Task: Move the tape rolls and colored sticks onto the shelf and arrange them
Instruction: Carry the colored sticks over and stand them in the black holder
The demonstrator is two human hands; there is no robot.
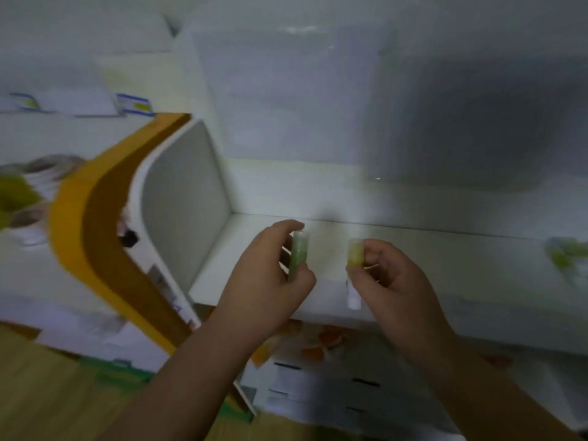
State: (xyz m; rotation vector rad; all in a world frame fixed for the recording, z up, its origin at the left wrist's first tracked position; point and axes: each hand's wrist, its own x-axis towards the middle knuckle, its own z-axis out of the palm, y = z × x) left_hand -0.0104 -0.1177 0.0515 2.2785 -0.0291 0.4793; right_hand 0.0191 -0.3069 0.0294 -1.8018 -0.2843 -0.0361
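Both hands over the white shelf point(429, 259), one stick each. Left hand point(270, 275) pinches the green stick point(298, 254) between thumb and curled fingers; right hand point(391, 281) grips the yellow stick point(355, 256) the same way. Both sticks are held just above the shelf board, near its left wall.

Risk: frame is blurred with motion, so a fast set-down could tip a stick and send it rolling off the front edge.

Both sticks are near upright, long axis vertical, tops tilted slightly away. Blurry yellow-green items point(566, 253) sit far right on the shelf.
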